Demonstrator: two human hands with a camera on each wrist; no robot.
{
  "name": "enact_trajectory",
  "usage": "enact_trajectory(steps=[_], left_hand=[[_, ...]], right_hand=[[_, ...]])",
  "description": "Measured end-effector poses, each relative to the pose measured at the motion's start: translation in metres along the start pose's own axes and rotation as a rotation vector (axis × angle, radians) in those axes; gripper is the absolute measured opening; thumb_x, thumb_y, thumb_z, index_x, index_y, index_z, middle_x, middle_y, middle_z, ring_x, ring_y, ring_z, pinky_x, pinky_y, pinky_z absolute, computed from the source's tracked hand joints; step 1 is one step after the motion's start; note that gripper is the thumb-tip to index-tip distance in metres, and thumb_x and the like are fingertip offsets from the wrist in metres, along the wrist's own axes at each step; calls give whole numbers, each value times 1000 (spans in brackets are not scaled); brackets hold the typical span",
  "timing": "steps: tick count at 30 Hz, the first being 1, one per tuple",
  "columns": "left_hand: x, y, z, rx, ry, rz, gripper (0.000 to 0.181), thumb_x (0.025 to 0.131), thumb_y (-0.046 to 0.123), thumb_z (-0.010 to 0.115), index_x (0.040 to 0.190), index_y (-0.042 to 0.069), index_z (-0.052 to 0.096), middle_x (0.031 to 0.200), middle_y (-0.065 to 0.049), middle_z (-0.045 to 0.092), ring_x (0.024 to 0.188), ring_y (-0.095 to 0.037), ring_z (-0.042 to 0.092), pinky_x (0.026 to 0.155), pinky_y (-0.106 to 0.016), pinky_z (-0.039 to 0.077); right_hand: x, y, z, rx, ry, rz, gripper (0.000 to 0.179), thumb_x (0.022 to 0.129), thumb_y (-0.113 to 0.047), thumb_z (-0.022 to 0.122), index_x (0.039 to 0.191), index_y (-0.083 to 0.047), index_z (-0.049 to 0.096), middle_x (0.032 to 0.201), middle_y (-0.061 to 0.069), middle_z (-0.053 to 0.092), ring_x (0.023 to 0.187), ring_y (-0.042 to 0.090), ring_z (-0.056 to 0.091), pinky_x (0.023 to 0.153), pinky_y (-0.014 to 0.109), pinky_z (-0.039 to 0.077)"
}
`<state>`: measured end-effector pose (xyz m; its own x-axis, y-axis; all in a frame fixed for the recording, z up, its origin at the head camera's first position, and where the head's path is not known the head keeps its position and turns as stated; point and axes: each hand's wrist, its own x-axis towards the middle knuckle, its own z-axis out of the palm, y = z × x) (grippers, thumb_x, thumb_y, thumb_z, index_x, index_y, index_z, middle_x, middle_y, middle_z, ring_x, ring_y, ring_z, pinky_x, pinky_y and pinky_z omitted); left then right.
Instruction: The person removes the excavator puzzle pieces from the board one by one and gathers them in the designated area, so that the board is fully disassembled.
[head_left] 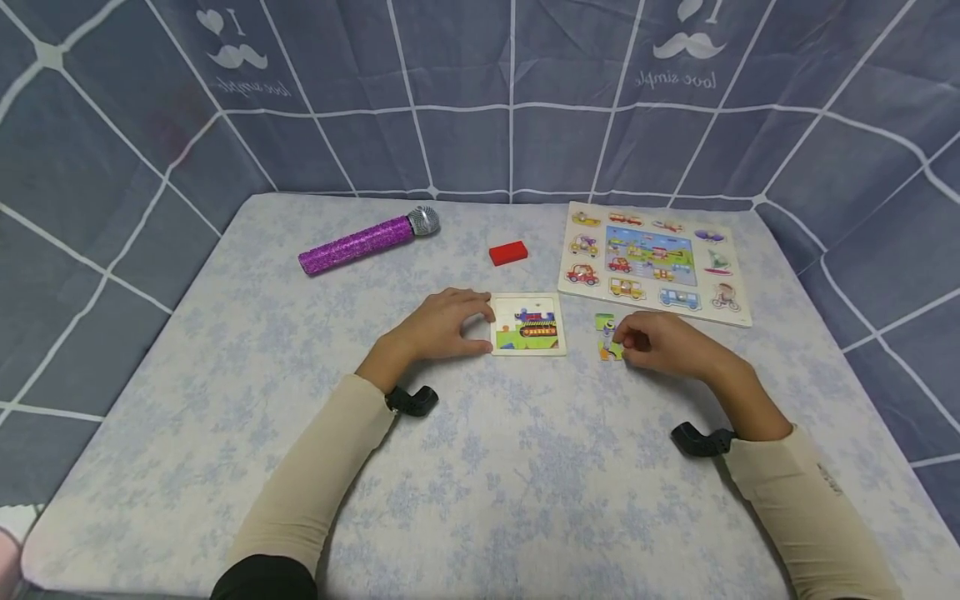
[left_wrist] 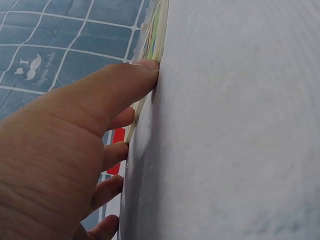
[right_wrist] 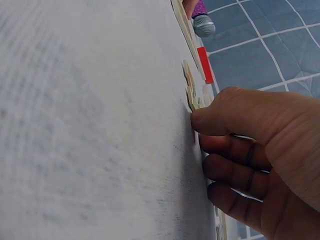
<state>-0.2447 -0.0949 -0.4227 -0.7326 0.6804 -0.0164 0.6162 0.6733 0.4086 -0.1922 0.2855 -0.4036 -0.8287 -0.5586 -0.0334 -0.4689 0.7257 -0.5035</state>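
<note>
A small square jigsaw tray (head_left: pixel 528 352) lies mid-table, with a partly filled picture of a tracked vehicle in it. My left hand (head_left: pixel 447 326) rests along the tray's left edge, thumb and fingers spread apart and touching it. In the left wrist view, the thumb (left_wrist: pixel 142 70) meets the tray's edge. To the right of the tray lie loose jigsaw pieces (head_left: pixel 604 321) close together. My right hand (head_left: pixel 662 343) pinches one of them at its right side between thumb and forefinger. The right wrist view shows the thumb (right_wrist: pixel 215 119) against a piece's edge; the fingertip contact is partly hidden.
A red block (head_left: pixel 508 253) lies behind the tray. At the back left is a glittery purple microphone (head_left: pixel 360 247). A large wooden vehicle puzzle board (head_left: pixel 655 302) lies behind my right hand. Blue-grey checked cloth (head_left: pixel 465 75) hangs around the patterned tabletop (head_left: pixel 480 492).
</note>
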Motion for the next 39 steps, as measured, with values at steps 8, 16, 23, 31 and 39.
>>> enact_trajectory(steps=[8,16,23,31,39], left_hand=[[-1,1,-1,-12,-1,3,42,90,48,73,123,21,65,155,-5,45,143,-30,36,112,-57,29],[-2,1,-1,-13,-10,-6,42,91,48,72,123,22,65,156,-5,44,144,-30,35,112,-58,28],[-2,2,-2,-19,-7,2,42,91,47,73,123,21,65,155,-6,45,143,-30,36,112,-58,28],[-2,0,-1,-9,-12,-5,43,91,49,72,124,23,64,156,-5,44,143,-29,36,112,-57,29],[-1,4,-4,0,-27,-9,43,91,48,73,123,22,65,156,-7,44,143,-31,36,112,-56,29]], right_hand=[[-1,-1,0,8,-5,24,18,87,4,72,102,-5,69,85,-4,60,79,17,54,70,32,48],[1,1,2,8,4,26,17,87,3,72,101,-6,69,84,-4,60,77,16,54,69,32,47],[0,1,0,20,-11,39,19,87,3,72,103,-6,69,84,-2,58,78,18,53,69,32,46],[2,-7,-10,57,-6,22,19,92,-2,71,110,-4,69,87,-2,62,79,17,56,70,33,49],[47,-39,-12,33,-43,-58,30,95,-11,71,121,2,66,113,12,67,103,28,62,90,49,50]])
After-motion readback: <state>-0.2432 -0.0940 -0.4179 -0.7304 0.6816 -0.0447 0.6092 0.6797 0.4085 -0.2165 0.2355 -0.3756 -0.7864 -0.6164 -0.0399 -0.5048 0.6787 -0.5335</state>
